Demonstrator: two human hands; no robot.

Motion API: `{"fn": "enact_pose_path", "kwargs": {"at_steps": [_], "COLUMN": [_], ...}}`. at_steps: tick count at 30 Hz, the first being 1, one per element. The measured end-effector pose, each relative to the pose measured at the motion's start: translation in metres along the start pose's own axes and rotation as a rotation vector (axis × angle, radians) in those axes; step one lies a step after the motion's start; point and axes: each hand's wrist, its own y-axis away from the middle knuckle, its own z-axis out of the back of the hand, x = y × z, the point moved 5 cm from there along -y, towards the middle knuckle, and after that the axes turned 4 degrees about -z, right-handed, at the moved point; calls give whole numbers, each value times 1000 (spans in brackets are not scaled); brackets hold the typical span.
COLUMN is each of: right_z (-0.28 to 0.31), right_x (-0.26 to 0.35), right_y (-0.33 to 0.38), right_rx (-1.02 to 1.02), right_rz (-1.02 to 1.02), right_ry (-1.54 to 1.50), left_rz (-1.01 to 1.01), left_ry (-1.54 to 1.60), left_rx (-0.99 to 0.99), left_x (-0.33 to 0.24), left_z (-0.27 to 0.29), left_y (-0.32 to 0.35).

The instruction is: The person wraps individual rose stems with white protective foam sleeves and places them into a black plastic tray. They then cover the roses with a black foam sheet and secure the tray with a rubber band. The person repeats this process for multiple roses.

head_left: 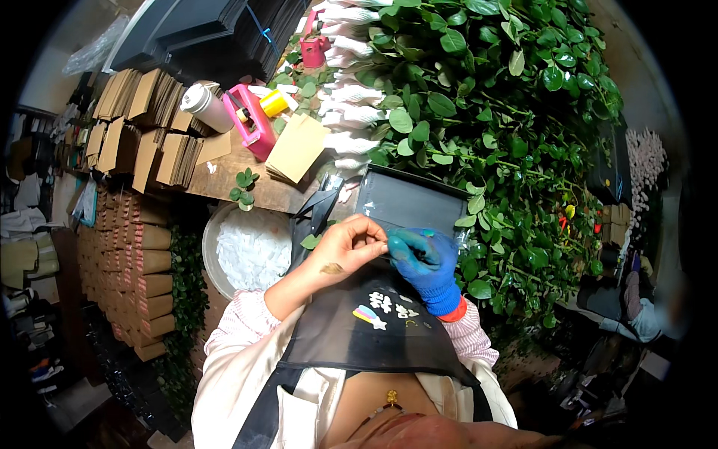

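My bare left hand (pixel 350 245) is closed, with thumb and index finger pinched together in front of my dark apron (pixel 321 329). My right hand (pixel 428 263) wears a blue glove with a green coating, and its fingers are also curled in a pinch. The fingertips of both hands meet; whatever lies between them is too small to make out. Just beyond my hands is a dark grey shallow tray (pixel 411 200). A black strap-like thing (pixel 320 208) hangs at the table edge beside my left hand.
Leafy green stems (pixel 493 135) pile high at right, with white-wrapped bundle ends (pixel 355 93) along their left side. A round tub (pixel 211 262) of white scraps stands at left. The wooden table (pixel 217 179) carries cardboard pieces (pixel 298 148), a pink container (pixel 250 123) and a white cup (pixel 206 106).
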Motion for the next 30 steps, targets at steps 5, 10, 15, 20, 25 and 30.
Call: {"fn": "enact_pose_path", "kwargs": {"at_steps": [5, 10, 15, 20, 25, 30], "right_z": [15, 35, 25, 17, 3, -2], "right_x": [24, 10, 0, -12, -18, -30], "right_y": [-4, 5, -5, -3, -7, 3], "right_rx": [-30, -272, -230, -178, -61, 47], "right_rz": [193, -378, -572, -635, -712, -696], "right_ry": [253, -529, -549, -496, -467, -456], "left_rz": [183, 15, -427, -491, -373, -261], "left_ry": [393, 504, -42, -268, -236, -321], "left_rx": [75, -467, -156, -189, -183, -567], "left_x": [1, 12, -41, -47, -28, 41], "left_z": [6, 50, 22, 3, 19, 91], "left_y": [-2, 1, 2, 1, 7, 43]}}
